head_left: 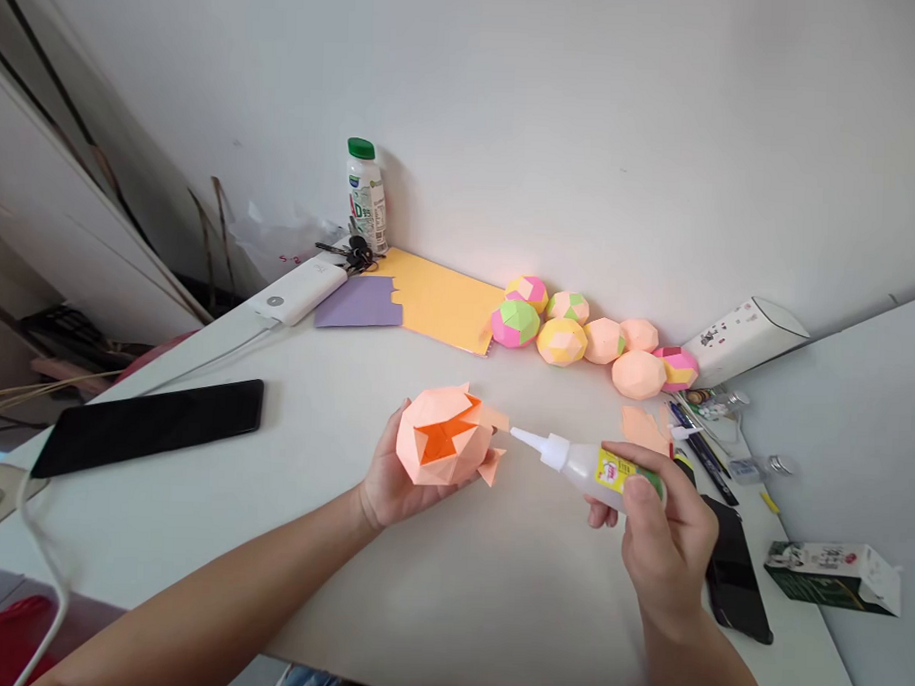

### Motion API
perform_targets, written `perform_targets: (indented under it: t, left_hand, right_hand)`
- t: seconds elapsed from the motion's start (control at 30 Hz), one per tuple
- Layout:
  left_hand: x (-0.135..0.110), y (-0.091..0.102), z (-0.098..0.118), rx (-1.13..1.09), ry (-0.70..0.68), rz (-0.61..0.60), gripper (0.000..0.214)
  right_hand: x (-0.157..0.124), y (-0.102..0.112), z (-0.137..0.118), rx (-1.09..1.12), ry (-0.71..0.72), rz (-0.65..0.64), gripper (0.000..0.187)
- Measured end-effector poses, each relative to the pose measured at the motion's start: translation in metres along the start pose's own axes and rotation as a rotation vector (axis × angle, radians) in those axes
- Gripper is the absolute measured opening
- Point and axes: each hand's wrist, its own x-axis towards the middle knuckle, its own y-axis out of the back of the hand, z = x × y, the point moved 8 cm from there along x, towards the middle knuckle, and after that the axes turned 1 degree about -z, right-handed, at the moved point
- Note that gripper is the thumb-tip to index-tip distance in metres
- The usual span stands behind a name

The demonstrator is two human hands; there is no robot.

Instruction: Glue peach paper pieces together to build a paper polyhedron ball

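My left hand (390, 481) cups a peach paper ball (443, 440) from below; the ball has an open star-shaped gap on top and loose flaps on its right side. My right hand (657, 540) grips a small glue bottle (588, 463) with a yellow label, its white nozzle pointing left at the ball's flaps, a short gap away. Both hands hover just above the white table (456, 583).
Several finished paper balls (578, 337) line the wall. Yellow and purple paper sheets (421, 302), a white power bank (298, 292), keys and a drink bottle (367, 195) lie behind. A black phone (150, 427) lies left; pens, another phone (735, 573) and a carton (832, 574) lie right.
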Motion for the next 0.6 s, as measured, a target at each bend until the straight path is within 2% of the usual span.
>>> perform_targets:
  t: [0.2,0.37,0.5,0.6]
  left_hand:
    - [-0.005,0.013,-0.003,-0.049,0.027,0.001,0.074]
    - [-0.009,0.019,-0.006,-0.048,0.085,-0.033,0.078]
    - [-0.010,0.021,-0.005,-0.037,0.081,-0.076,0.078]
    - [-0.009,0.021,-0.003,-0.016,0.063,-0.093,0.081]
  right_hand:
    - [0.010,-0.004,0.001,-0.226,-0.058,-0.013,0.022]
    - [0.009,-0.015,-0.005,-0.358,-0.025,-0.098,0.023]
    - [0.004,-0.017,-0.007,-0.395,-0.023,-0.093,0.023]
    - [0.002,-0.021,-0.013,-0.430,0.039,-0.111,0.020]
